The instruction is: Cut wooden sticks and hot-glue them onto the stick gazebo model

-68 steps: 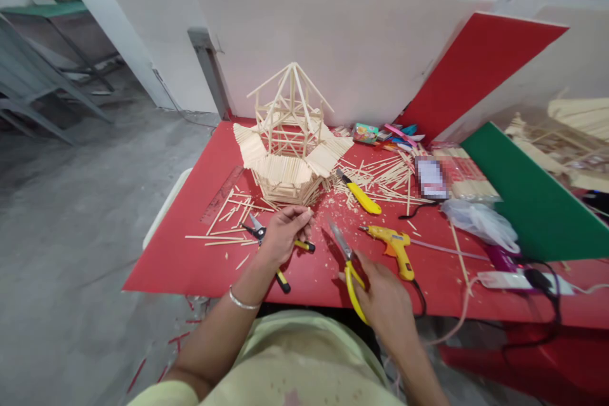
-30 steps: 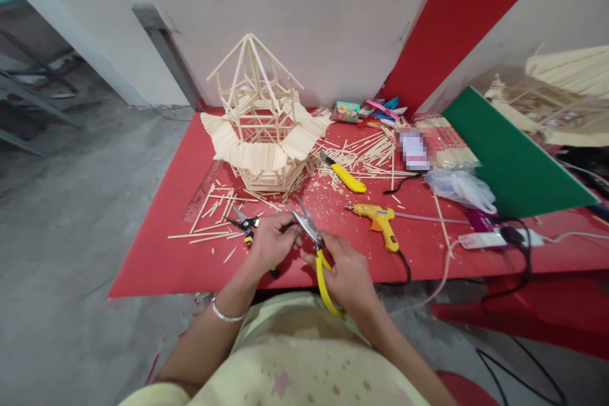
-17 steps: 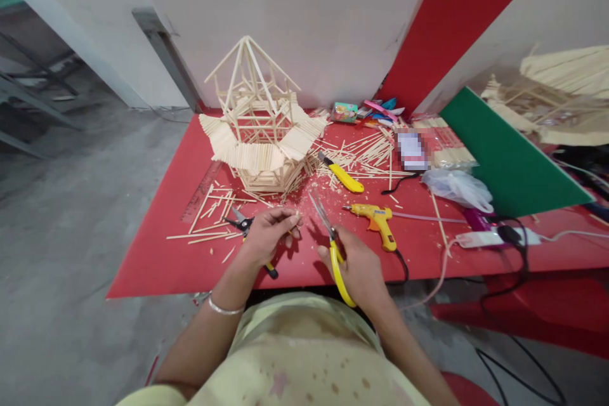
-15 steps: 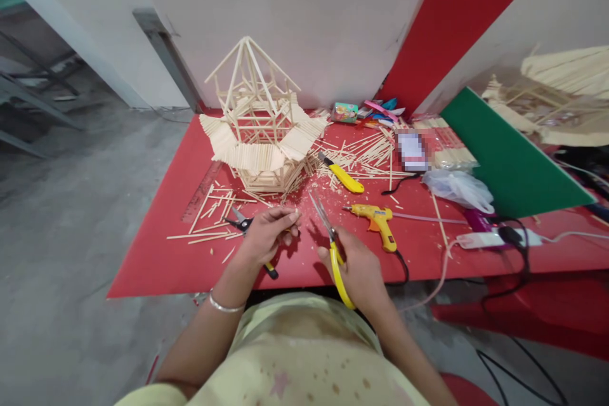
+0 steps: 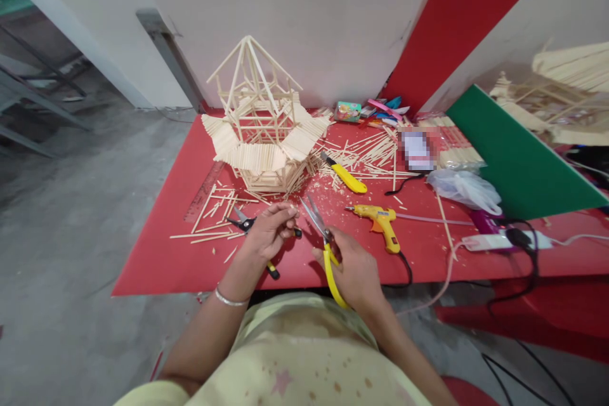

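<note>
My right hand (image 5: 354,273) grips yellow-handled scissors (image 5: 320,233), blades pointing up and left over the red table (image 5: 157,260). My left hand (image 5: 269,231) pinches a small piece of wooden stick between its fingertips, just left of the blades. Under my left hand lie black-and-yellow cutters (image 5: 247,225). Beyond both hands stands a model house of wooden sticks (image 5: 261,133).
A yellow glue gun (image 5: 380,222) lies right of the scissors, a yellow utility knife (image 5: 347,176) behind it. Loose sticks (image 5: 214,212) are scattered left and right of the model. A green board (image 5: 518,158), red board (image 5: 451,19), plastic bag (image 5: 464,187) and power strip (image 5: 499,240) sit at right.
My hands met and the scissors closed on the stick piece a second ago, then parted. Now both hands are drawing together again, the blades near my left fingertips.
</note>
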{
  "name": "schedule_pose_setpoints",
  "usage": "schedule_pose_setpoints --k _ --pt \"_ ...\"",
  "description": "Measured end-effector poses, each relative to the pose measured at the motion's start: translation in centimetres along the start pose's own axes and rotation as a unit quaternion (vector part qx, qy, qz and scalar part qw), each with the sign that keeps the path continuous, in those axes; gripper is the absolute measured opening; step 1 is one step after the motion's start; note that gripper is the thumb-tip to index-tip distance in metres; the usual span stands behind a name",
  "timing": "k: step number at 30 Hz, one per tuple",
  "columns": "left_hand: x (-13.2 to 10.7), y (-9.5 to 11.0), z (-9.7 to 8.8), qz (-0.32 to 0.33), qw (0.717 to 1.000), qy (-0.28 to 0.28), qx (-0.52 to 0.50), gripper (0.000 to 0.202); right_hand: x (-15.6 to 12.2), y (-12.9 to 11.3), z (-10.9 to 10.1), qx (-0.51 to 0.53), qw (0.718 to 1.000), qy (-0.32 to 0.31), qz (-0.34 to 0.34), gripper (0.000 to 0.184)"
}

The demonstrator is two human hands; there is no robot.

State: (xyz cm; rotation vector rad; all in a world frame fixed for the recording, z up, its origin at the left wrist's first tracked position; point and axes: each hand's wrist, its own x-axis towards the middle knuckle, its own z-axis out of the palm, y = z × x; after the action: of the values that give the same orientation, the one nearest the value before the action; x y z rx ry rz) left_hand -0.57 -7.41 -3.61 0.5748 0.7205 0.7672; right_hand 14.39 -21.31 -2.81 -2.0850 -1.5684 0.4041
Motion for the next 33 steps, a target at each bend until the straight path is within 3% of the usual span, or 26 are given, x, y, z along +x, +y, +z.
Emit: schedule_pose_setpoints --k 4,15,27,33 --pt "0.1 0.0 0.0 0.017 1.000 -0.015 0.004 0.032 -0.1 0.0 0.2 -0.015 1.000 0.016 -0.013 0.044" --pt "-0.3 -0.8 0.0 -0.038 0.994 -0.073 -0.076 0.023 0.5 -1.6 0.4 -0.098 0.993 0.037 -0.055 0.045" --pt "-0.3 -1.2 0.1 -0.005 0.998 -0.041 -0.044 0.026 0.6 -1.7 0.8 -0.121 0.990 0.033 -0.060 0.044" --pt "-0.4 -1.4 0.0 -0.029 0.996 -0.048 -0.075 0.025 0.4 -0.7 1.8 -0.085 0.994 0.036 -0.063 0.039"
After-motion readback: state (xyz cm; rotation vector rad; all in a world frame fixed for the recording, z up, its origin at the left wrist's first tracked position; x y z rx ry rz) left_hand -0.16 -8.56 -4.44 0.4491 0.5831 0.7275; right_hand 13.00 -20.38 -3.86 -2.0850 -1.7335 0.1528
